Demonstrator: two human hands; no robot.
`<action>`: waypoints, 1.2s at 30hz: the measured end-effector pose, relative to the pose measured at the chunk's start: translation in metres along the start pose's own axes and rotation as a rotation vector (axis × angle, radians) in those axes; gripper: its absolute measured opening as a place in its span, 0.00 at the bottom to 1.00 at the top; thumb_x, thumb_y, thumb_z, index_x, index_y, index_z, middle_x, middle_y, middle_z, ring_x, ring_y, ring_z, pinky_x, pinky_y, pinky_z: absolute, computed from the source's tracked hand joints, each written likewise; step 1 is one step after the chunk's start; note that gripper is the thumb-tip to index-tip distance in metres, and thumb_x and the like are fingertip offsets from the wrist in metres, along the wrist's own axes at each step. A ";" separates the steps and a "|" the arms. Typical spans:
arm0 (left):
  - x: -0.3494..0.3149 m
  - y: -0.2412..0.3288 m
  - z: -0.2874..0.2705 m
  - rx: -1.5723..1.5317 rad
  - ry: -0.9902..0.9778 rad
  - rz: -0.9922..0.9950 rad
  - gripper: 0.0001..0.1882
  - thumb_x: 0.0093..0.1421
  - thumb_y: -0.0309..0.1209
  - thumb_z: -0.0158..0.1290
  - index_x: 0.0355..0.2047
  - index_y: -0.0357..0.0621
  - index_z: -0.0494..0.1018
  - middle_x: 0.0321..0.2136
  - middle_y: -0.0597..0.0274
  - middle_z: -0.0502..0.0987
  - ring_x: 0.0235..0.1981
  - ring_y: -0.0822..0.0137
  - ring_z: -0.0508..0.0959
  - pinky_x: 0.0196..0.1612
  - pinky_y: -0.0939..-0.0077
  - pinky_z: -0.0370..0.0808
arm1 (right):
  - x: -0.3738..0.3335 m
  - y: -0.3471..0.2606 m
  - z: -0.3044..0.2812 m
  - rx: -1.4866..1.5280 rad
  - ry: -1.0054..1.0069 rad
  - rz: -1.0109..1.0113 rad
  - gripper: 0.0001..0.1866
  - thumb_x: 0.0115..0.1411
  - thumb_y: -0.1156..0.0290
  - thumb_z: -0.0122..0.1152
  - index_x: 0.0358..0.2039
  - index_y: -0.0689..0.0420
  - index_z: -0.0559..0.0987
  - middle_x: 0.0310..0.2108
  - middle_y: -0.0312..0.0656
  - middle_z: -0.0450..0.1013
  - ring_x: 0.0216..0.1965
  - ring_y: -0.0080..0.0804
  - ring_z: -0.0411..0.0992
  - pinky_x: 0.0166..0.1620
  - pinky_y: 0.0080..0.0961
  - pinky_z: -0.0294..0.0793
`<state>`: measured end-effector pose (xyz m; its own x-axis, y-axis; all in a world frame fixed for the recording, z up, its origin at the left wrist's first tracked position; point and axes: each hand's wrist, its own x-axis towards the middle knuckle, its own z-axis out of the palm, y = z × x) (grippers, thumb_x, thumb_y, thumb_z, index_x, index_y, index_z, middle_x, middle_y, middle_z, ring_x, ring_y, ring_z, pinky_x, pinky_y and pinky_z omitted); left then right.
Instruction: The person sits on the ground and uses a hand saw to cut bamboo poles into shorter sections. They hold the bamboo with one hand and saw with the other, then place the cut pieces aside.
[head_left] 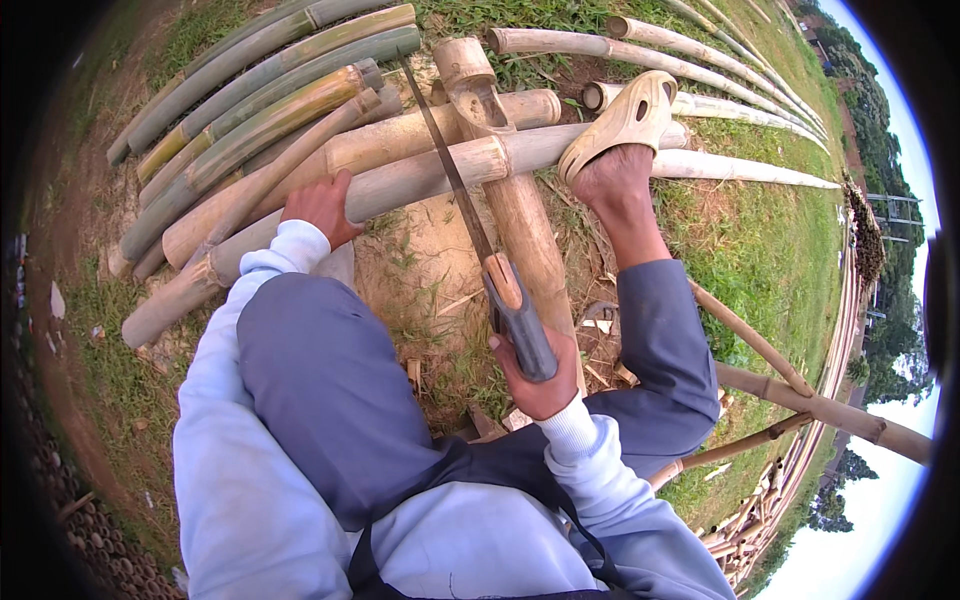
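Note:
My right hand (542,378) is closed round the dark handle of a hand saw (518,325). Its long narrow blade points away from me and crosses a thick bamboo pole (415,182) close to a joint. Whether the teeth have bitten into the pole cannot be made out. Farther left, my left hand (322,210) grips the same pole from above. My right foot, in a cream clog (622,125), presses on the pole's right part. Under the pole, beside the blade, lies a bamboo support (525,235) with a notched upper end.
Several cut bamboo lengths (290,75) lie side by side at the far left. Long pale poles (700,60) stretch across the grass at the far right. Sawdust (430,240) covers the ground below the blade. A bamboo frame (830,408) stands at my right.

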<state>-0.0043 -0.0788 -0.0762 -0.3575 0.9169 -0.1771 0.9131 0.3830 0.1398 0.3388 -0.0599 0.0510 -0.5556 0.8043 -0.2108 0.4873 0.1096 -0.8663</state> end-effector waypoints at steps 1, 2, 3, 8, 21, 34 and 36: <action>0.006 0.004 -0.002 -0.025 0.023 0.030 0.36 0.46 0.47 0.72 0.50 0.45 0.69 0.39 0.48 0.81 0.42 0.45 0.83 0.45 0.51 0.79 | 0.026 0.006 0.010 0.015 0.034 -0.024 0.07 0.60 0.76 0.68 0.34 0.65 0.79 0.19 0.41 0.70 0.22 0.22 0.67 0.29 0.27 0.70; 0.004 0.003 0.000 -0.044 0.032 0.035 0.36 0.46 0.47 0.72 0.50 0.46 0.68 0.38 0.48 0.82 0.42 0.44 0.83 0.45 0.51 0.79 | 0.041 0.012 0.018 0.039 0.041 -0.047 0.07 0.61 0.75 0.68 0.32 0.65 0.78 0.18 0.42 0.70 0.22 0.23 0.67 0.29 0.28 0.70; 0.002 0.002 0.003 -0.064 0.041 0.042 0.36 0.46 0.47 0.72 0.50 0.46 0.68 0.38 0.48 0.82 0.42 0.44 0.83 0.45 0.51 0.79 | 0.037 0.011 0.018 0.039 0.048 -0.045 0.07 0.61 0.75 0.67 0.33 0.65 0.78 0.19 0.42 0.70 0.22 0.23 0.67 0.29 0.27 0.70; -0.007 -0.012 0.013 -0.030 0.008 0.035 0.36 0.46 0.47 0.72 0.50 0.47 0.68 0.38 0.48 0.82 0.42 0.45 0.83 0.45 0.51 0.79 | -0.059 0.001 -0.009 -0.031 -0.017 0.047 0.12 0.59 0.79 0.67 0.44 0.62 0.81 0.23 0.41 0.75 0.23 0.24 0.72 0.30 0.25 0.73; 0.007 -0.009 0.006 -0.078 0.002 0.024 0.36 0.45 0.44 0.71 0.51 0.46 0.69 0.39 0.45 0.82 0.40 0.42 0.83 0.45 0.51 0.79 | 0.037 0.002 0.019 0.070 0.042 -0.025 0.06 0.60 0.76 0.67 0.32 0.63 0.78 0.19 0.43 0.70 0.21 0.26 0.68 0.30 0.29 0.71; 0.004 0.006 0.002 -0.029 -0.019 -0.001 0.38 0.45 0.47 0.72 0.53 0.47 0.69 0.40 0.46 0.83 0.42 0.42 0.83 0.46 0.50 0.78 | 0.050 0.000 0.005 0.039 -0.026 0.015 0.05 0.60 0.78 0.66 0.34 0.64 0.78 0.20 0.43 0.71 0.23 0.24 0.67 0.30 0.28 0.71; 0.004 0.004 -0.001 -0.041 -0.045 -0.017 0.38 0.45 0.47 0.72 0.53 0.47 0.69 0.40 0.46 0.83 0.42 0.42 0.83 0.47 0.50 0.78 | 0.056 0.006 0.010 0.064 -0.007 -0.005 0.05 0.60 0.78 0.66 0.34 0.64 0.79 0.20 0.44 0.71 0.23 0.24 0.67 0.30 0.28 0.71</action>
<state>-0.0026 -0.0731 -0.0753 -0.3634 0.9046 -0.2230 0.8976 0.4040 0.1763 0.3037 -0.0207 0.0297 -0.5629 0.7996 -0.2090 0.4404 0.0762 -0.8946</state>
